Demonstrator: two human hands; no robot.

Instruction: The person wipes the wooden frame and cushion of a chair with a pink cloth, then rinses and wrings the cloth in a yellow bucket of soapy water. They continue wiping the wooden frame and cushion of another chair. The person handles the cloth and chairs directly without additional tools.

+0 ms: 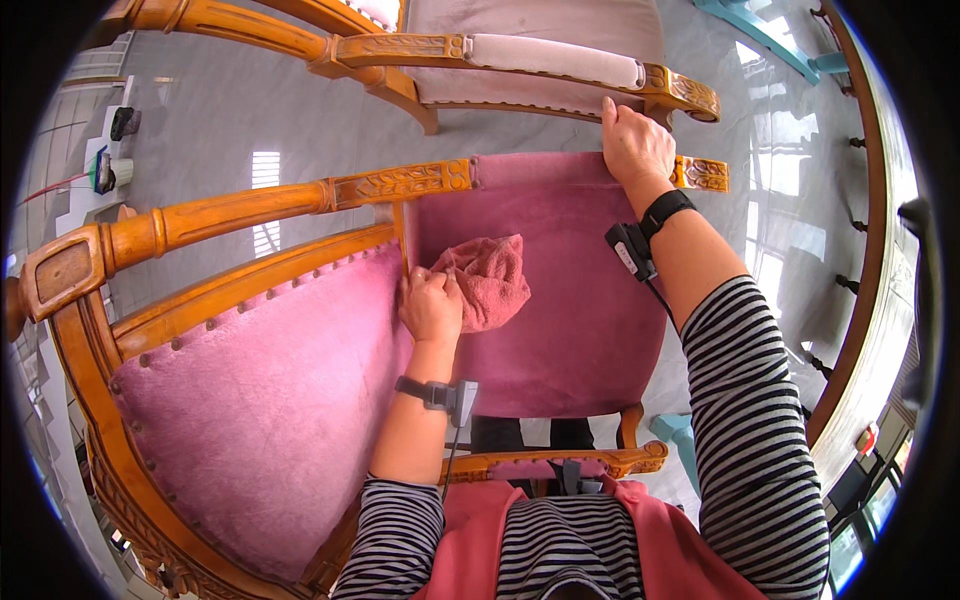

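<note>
A wooden armchair [217,210] with pink velvet upholstery stands before me. My left hand [433,306] is shut on a bunched pink terry cloth [491,281]. That hand is at the rear of the seat [577,300], beside the backrest [277,405] and a slim wooden upright [401,236]. The cloth's loose part spreads over the seat toward the right. Farther away, my right hand [637,146] grips the far armrest near its carved front end [703,174], fingers wrapped over the padding [540,169].
A second armchair with pale upholstery [555,60] stands close beyond the first. The near armrest [645,459] lies just before my body. A long table [870,315] runs along the right, with turquoise legs [757,34] by it. Grey glossy tiles [202,127] cover the floor.
</note>
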